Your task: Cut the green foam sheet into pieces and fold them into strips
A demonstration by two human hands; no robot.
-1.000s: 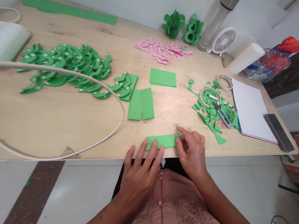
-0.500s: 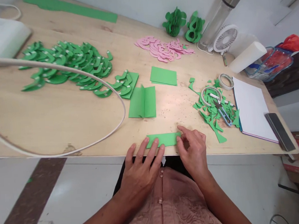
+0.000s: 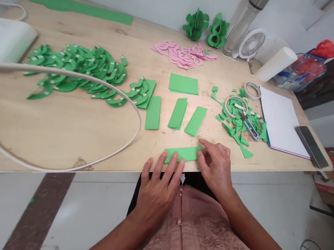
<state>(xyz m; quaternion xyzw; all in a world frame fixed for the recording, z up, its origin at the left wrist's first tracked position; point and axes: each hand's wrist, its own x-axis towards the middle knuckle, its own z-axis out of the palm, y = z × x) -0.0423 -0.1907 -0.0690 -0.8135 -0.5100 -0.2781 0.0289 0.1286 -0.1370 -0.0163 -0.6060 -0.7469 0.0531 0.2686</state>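
Note:
A folded strip of green paper [image 3: 187,154] lies lengthwise along the table's front edge. Spread fingertips of my left hand [image 3: 159,184] rest flat on its left part. At the strip's right end, my right hand [image 3: 216,161] holds it by the thumb, with the index finger stretched out above and the other fingers curled. Just beyond lie three more folded green pieces: a left one [image 3: 153,112], a middle one [image 3: 178,114] and a right one [image 3: 195,121]. A flat green paper rectangle [image 3: 183,83] lies behind them.
To the left are a heap of curved green cutouts [image 3: 78,68] and a looping white cable [image 3: 137,132]. Pink cutouts [image 3: 184,56] lie at the back. Scissors [image 3: 249,125] and tape rolls [image 3: 252,91] sit among green scraps, beside white sheets [image 3: 282,121] and a phone [image 3: 312,146].
Where one half-open folded green sheet stood beyond my hands, three separate folded green pieces now lie. Both hands and the strip under them look almost the same; the view has shifted slightly.

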